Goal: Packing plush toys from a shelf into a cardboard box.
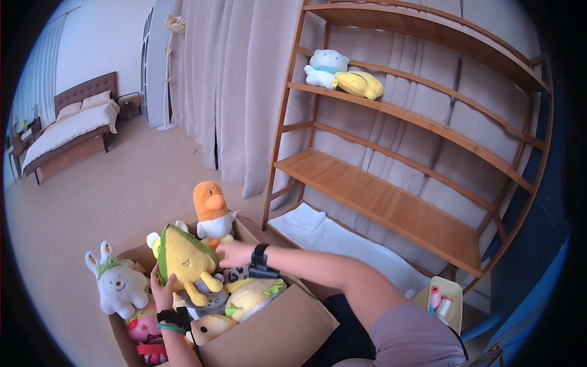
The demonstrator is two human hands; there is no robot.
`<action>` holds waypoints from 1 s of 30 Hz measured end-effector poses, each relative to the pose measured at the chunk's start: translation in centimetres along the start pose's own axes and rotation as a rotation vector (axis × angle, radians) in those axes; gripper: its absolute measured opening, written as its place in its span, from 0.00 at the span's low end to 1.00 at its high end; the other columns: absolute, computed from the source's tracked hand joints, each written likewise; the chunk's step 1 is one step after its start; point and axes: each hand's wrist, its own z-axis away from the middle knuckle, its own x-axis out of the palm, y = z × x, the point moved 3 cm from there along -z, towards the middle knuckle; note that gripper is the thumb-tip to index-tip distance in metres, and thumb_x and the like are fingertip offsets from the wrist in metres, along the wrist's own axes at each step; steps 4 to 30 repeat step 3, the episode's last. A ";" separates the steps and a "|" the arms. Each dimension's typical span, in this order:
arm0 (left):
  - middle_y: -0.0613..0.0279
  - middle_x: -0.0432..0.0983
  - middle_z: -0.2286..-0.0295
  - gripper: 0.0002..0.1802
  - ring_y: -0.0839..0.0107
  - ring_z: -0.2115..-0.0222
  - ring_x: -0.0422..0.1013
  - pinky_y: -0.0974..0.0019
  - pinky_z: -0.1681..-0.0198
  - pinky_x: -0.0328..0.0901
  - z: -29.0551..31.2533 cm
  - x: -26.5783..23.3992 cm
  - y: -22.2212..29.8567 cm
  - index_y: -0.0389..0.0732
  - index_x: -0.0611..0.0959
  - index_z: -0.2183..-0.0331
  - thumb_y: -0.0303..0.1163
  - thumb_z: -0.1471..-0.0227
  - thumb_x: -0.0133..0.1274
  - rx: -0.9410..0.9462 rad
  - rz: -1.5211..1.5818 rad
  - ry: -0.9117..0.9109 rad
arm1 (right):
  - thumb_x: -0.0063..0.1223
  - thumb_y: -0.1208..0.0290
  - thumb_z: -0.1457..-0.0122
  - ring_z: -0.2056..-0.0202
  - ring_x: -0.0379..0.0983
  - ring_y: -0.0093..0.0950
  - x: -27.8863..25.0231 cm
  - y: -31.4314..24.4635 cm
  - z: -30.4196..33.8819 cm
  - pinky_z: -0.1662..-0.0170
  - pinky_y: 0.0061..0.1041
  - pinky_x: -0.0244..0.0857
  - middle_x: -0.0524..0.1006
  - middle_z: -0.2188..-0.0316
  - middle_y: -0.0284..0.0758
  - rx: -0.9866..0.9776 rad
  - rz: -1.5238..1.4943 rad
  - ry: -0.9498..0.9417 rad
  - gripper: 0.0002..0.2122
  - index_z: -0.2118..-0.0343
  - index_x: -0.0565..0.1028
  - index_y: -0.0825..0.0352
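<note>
A yellow and green avocado plush toy (pixel 185 262) with a small stitched face leans above the other toys in an open cardboard box (pixel 263 333). My left hand (pixel 162 292) curls round its lower left side. On its right side, the bent fingers of my right hand (pixel 234 253) press against its edge, their tips partly hidden. Behind it stands an orange and white duck plush (pixel 210 208). A white rabbit-eared plush (pixel 120 286) rests at the box's left edge. Under the avocado lie a grey plush (pixel 213 301) and a round pale-yellow plush (pixel 254 298).
Ahead to the right stands a wooden shelf (pixel 379 202); a white bear plush (pixel 329 66) and a yellow plush (pixel 361 84) sit on one board. A pale bin (pixel 454 301) with thread spools is near my right arm. A bed (pixel 73 131) stands far left, beside curtains (pixel 238 92).
</note>
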 end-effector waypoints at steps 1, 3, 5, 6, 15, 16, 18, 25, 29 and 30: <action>0.57 0.68 0.59 0.30 0.70 0.59 0.66 0.69 0.56 0.61 0.1 0.0 -0.1 0.36 0.64 0.51 0.21 0.59 0.54 -0.020 0.020 -0.011 | 0.51 0.63 0.55 0.62 0.71 0.37 -2.3 0.4 0.0 0.59 0.32 0.64 0.74 0.65 0.45 -0.071 -0.071 -0.007 0.21 0.58 0.69 0.69; 0.56 0.67 0.58 0.30 0.69 0.59 0.66 0.69 0.55 0.61 0.0 0.0 -0.3 0.36 0.64 0.51 0.21 0.58 0.53 -0.011 0.012 -0.015 | 0.50 0.66 0.51 0.76 0.72 0.22 -7.7 1.4 -0.7 0.73 0.20 0.65 0.76 0.76 0.33 -0.120 -0.031 0.155 0.19 0.54 0.67 0.63; 0.56 0.67 0.58 0.30 0.69 0.59 0.66 0.69 0.55 0.61 0.0 0.0 -0.3 0.36 0.64 0.51 0.21 0.58 0.53 -0.011 0.012 -0.015 | 0.50 0.66 0.51 0.76 0.72 0.22 -7.7 1.4 -0.7 0.73 0.20 0.65 0.76 0.76 0.33 -0.120 -0.031 0.155 0.19 0.54 0.67 0.63; 0.56 0.67 0.58 0.30 0.69 0.59 0.66 0.69 0.55 0.61 0.0 0.0 -0.3 0.36 0.64 0.51 0.21 0.58 0.53 -0.011 0.012 -0.015 | 0.50 0.66 0.51 0.76 0.72 0.22 -7.7 1.4 -0.7 0.73 0.20 0.65 0.76 0.76 0.33 -0.120 -0.031 0.155 0.19 0.54 0.67 0.63; 0.56 0.67 0.58 0.30 0.69 0.59 0.66 0.69 0.55 0.61 0.0 0.0 -0.3 0.36 0.64 0.51 0.21 0.58 0.53 -0.011 0.012 -0.015 | 0.50 0.66 0.51 0.76 0.72 0.22 -7.7 1.4 -0.7 0.73 0.20 0.65 0.76 0.76 0.33 -0.120 -0.031 0.155 0.19 0.54 0.67 0.63; 0.56 0.67 0.58 0.30 0.69 0.59 0.66 0.69 0.55 0.61 0.0 0.0 -0.3 0.36 0.64 0.51 0.21 0.58 0.53 -0.011 0.012 -0.015 | 0.50 0.66 0.51 0.76 0.72 0.22 -7.7 1.4 -0.7 0.73 0.20 0.65 0.76 0.76 0.33 -0.120 -0.031 0.155 0.19 0.54 0.67 0.63; 0.56 0.67 0.58 0.30 0.69 0.59 0.66 0.69 0.55 0.61 0.0 0.0 -0.3 0.36 0.64 0.51 0.21 0.58 0.53 -0.011 0.012 -0.015 | 0.50 0.66 0.51 0.76 0.72 0.22 -7.7 1.4 -0.7 0.73 0.20 0.65 0.76 0.76 0.33 -0.120 -0.031 0.155 0.19 0.54 0.67 0.63; 0.56 0.67 0.58 0.30 0.69 0.59 0.66 0.69 0.55 0.61 0.0 0.0 -0.3 0.36 0.64 0.51 0.21 0.58 0.53 -0.011 0.012 -0.015 | 0.50 0.66 0.51 0.76 0.72 0.22 -7.7 1.4 -0.7 0.73 0.20 0.65 0.76 0.76 0.33 -0.120 -0.031 0.155 0.19 0.54 0.67 0.63; 0.56 0.67 0.58 0.30 0.69 0.59 0.66 0.69 0.55 0.61 0.0 0.0 -0.3 0.36 0.64 0.51 0.21 0.58 0.53 -0.011 0.012 -0.015 | 0.50 0.66 0.51 0.76 0.72 0.22 -7.7 1.4 -0.7 0.73 0.20 0.65 0.76 0.76 0.33 -0.120 -0.031 0.155 0.19 0.54 0.67 0.63; 0.56 0.67 0.58 0.30 0.69 0.59 0.66 0.69 0.55 0.61 0.0 0.0 -0.3 0.36 0.64 0.51 0.21 0.58 0.53 -0.011 0.012 -0.015 | 0.50 0.66 0.51 0.76 0.72 0.22 -7.7 1.4 -0.7 0.73 0.20 0.65 0.76 0.76 0.33 -0.120 -0.031 0.155 0.19 0.54 0.67 0.63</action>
